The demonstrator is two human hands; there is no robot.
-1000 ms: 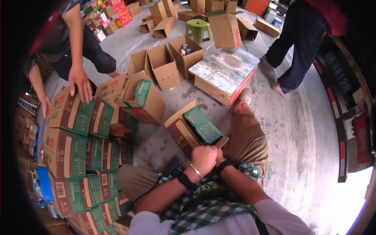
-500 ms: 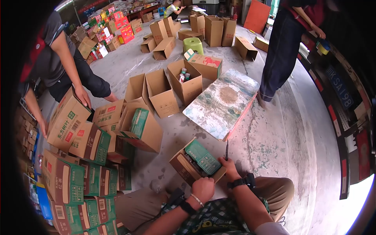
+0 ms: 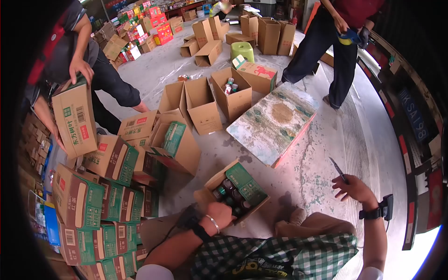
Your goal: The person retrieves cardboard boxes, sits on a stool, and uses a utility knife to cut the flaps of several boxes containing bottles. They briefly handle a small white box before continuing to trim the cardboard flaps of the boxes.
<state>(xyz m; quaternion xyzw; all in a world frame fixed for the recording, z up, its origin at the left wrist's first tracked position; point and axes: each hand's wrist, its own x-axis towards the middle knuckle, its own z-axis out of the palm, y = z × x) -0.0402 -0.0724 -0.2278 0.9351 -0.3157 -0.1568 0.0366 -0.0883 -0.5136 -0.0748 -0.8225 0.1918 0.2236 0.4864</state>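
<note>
Right hand (image 3: 357,190) with knife (image 3: 338,170) now clear of open, bottle-filled carton (image 3: 246,183)

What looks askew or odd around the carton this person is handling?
The open carton of bottles sits tilted, gripped by the left hand, and the right hand holds a bare blade out to the side. The green-and-brown cartons nearby lie jumbled at angles.

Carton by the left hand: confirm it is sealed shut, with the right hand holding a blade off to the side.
Not sealed. In the head view the carton by the left hand lies open, flaps spread, bottles showing inside. The right hand does hold a blade off to the side.
</note>
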